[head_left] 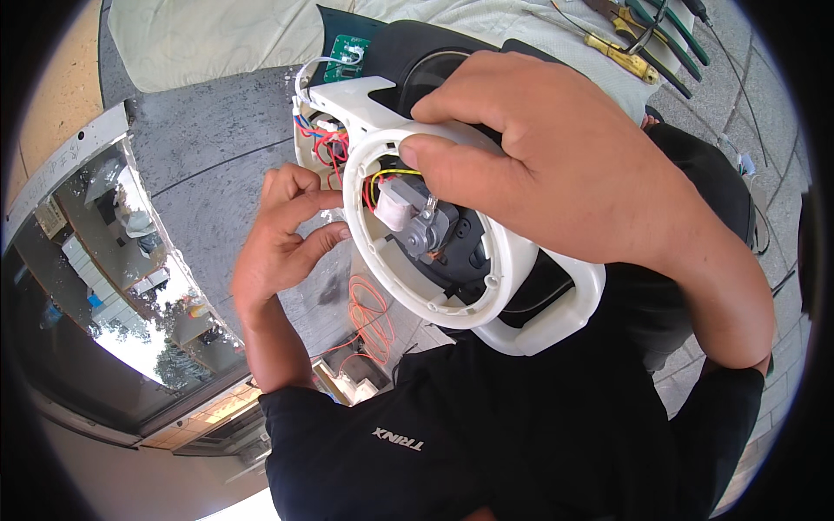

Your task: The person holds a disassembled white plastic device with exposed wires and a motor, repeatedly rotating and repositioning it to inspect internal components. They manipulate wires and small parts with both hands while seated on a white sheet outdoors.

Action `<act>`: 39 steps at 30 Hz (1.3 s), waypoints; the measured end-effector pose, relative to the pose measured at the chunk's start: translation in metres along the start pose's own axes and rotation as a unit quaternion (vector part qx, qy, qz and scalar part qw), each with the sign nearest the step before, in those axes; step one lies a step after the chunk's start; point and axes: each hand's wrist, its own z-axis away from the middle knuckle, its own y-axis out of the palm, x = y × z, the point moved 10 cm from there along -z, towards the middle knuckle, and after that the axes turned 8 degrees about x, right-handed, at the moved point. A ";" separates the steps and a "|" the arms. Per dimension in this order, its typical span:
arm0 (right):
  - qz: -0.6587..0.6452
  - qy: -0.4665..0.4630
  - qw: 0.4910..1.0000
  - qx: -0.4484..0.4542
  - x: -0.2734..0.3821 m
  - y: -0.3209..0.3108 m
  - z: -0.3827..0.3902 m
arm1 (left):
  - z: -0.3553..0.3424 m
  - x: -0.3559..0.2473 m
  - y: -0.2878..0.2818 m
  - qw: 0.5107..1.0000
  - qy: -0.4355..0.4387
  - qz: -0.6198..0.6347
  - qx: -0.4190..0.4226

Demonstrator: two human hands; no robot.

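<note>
A white plastic appliance housing [512, 278] with a round open rim and a looped handle [552, 321] rests across my lap. Inside the ring sit a grey motor [426, 230], a white wrapped part [393, 207] and yellow and red wires. My right hand [547, 156] grips the upper right of the rim, its thumb over the edge and its fingers behind. At the left side, the bent index finger and thumb of my left hand [282, 226] meet the rim's outer edge; their exact contact is partly hidden. Red and blue wires [326, 139] run just above them.
A green circuit board [347, 56] hangs by white leads beyond the housing. Pliers [643, 39] and a yellow-handled screwdriver [621, 59] lie on a pale cloth at the far right. An orange cable [372, 321] is coiled at lower left, near a glass-fronted panel [130, 286].
</note>
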 end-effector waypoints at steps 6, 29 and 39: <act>-0.048 0.019 0.999 0.002 0.001 0.002 -0.005 | 0.001 0.000 -0.005 0.998 0.050 0.009 -0.034; 0.097 -0.031 0.993 -0.054 0.007 0.002 -0.037 | -0.015 0.022 -0.007 0.915 0.002 0.282 -0.290; 0.105 0.022 0.990 -0.094 0.021 -0.001 -0.009 | -0.017 0.014 -0.006 0.893 0.018 0.293 -0.341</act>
